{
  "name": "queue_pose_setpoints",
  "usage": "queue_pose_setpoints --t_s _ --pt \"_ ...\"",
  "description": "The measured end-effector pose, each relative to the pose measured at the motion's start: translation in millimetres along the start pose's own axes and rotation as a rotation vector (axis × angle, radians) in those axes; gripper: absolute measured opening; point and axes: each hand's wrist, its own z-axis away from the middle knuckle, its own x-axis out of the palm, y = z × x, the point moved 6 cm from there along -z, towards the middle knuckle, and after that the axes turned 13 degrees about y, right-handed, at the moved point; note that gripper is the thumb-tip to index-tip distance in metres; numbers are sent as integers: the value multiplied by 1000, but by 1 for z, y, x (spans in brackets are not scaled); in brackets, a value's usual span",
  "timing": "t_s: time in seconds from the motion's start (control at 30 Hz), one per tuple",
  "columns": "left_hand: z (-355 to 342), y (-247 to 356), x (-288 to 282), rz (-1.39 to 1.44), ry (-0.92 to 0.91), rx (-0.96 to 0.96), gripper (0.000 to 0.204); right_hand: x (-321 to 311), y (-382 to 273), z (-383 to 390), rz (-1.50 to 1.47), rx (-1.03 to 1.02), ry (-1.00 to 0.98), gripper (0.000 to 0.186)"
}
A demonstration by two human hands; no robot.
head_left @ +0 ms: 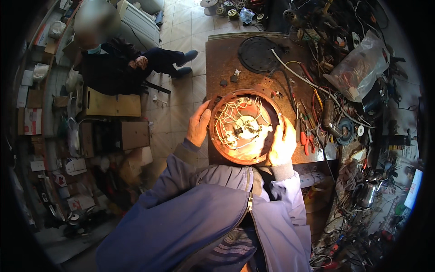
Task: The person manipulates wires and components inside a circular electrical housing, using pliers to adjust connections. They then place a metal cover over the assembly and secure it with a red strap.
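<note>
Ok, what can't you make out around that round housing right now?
Head view only:
- Round housing: glare washes out its wiring; underside hidden.
- Left hand and right hand: fingertips hidden behind the rim.
- Workbench: small parts too tiny to identify.
- Right-side clutter: bent by the fisheye rim.

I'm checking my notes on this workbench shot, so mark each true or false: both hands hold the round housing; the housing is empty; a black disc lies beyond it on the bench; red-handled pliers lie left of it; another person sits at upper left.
1. Both hands hold the round housing: true. The left hand and right hand grip the rim of the round housing.
2. The housing is empty: false. White wires fill it.
3. A black disc lies beyond it: true.
4. Red-handled pliers lie left: false. They lie right.
5. A seated person is at upper left: true.
</note>
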Motion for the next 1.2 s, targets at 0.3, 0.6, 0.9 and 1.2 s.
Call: queue_pose_setpoints --t_s 0.3,0.6,0.9,1.2 --pt "-7 -1 12 160 -28 -101 55 -2 -5 -2 79 -180 -26 36" --pt "-6 -12 11 124 48 -77 50 -3 -4 -3 41 -176 -27 38" --pt "-5 -9 9 58 26 -63 59 -4 -5 -7 -32 -144 -39 42" --pt "-4 -10 10 90 23 -99 60 -5 -8 -8 -20 -130 -64 40"
